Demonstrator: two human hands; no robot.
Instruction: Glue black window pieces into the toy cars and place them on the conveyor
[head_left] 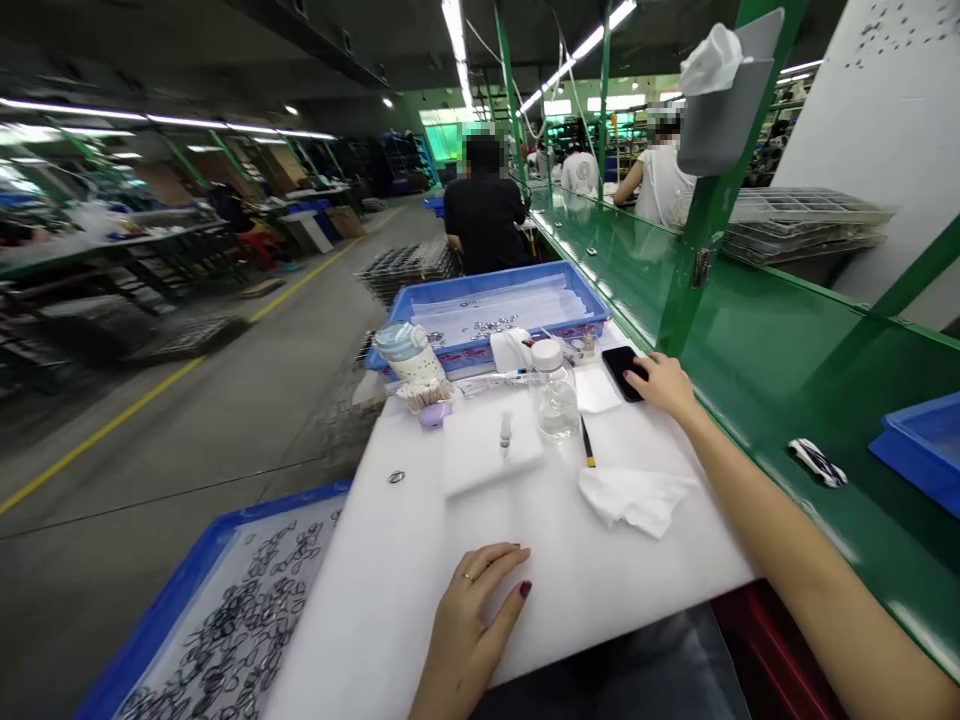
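My right hand (664, 385) reaches out to the far right of the white foam work pad (420, 540) and rests its fingertips on a black phone (621, 370) lying flat there. My left hand (476, 610) lies palm down on the near part of the pad, fingers loosely together, holding nothing. Between the hands are a crumpled white tissue (634, 497), a black-and-yellow pen (587, 443), a clear plastic bottle (555, 392) and a small dropper (505, 432) on a white foam block (487, 450).
A blue tray (202, 590) of several small metal rings sits at the near left; another blue tray (517, 300) stands behind the pad. A lidded tub (409, 352), cotton swabs (424, 393) and a loose ring (396, 477) lie left. A green conveyor (787, 380) runs on the right. People work farther along.
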